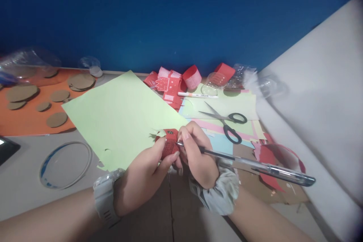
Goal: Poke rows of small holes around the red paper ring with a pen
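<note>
A small red paper piece (171, 141) with dark pen lines and a round dark mark sits between my hands, a scrap of green paper at its upper left. My left hand (144, 174) is closed on the piece from the left, thumb at its edge. On its right side, my right hand (198, 151) grips a clear pen (266, 168), whose tip points left at the red surface and whose barrel extends right. Behind my hands lies a large light green sheet (124, 113), torn at its lower edge.
Black-handled scissors (225, 118) lie open on coloured papers at the right. Red paper rings (192, 77) and a white marker (197, 95) are at the back. Cardboard discs (22, 93) rest on orange paper at the left, near a tape ring (65, 165). A white wall (320, 83) stands right.
</note>
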`<state>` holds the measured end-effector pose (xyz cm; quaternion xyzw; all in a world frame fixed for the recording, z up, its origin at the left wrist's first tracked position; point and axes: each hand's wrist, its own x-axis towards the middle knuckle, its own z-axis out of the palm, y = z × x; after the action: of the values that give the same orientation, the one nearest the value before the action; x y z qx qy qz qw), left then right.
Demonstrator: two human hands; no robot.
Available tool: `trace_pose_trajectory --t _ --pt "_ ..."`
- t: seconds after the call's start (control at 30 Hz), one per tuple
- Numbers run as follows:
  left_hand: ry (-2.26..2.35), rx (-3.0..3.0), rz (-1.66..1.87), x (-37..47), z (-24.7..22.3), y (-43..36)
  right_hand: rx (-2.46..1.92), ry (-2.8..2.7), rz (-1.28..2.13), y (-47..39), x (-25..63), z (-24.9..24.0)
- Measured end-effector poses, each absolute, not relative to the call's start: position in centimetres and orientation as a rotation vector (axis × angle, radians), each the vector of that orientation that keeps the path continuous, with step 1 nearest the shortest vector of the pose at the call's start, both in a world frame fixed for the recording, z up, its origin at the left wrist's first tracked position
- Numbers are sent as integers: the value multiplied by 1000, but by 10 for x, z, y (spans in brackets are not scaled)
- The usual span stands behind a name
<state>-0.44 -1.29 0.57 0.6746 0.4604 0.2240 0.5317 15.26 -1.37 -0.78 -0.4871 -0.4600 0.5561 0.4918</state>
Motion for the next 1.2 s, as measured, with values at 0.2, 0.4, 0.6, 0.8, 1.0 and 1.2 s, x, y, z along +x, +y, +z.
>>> trace_pose_trajectory --t 0.2,0.4,0.6,0.8,1.0,1.2 --pt "1147 1600 511 -4 5 -14 -1181 -1096 1399 -10 152 -5" --pt "1156 1594 525 -3 8 -13 -1212 -1114 1336 -10 151 -2" --pt "1097 1580 544 -4 8 -12 -1177 -1102 1414 -7 152 1" --pt "1132 1589 519 -3 8 -13 -1225 -1048 1371 -9 150 0" --pt "1071 1584 552 -4 6 -14 -1165 -1070 1423 -9 152 -3" --pt "1103 1599 527 -4 6 -13 -1134 -1046 1381 -9 151 -2"
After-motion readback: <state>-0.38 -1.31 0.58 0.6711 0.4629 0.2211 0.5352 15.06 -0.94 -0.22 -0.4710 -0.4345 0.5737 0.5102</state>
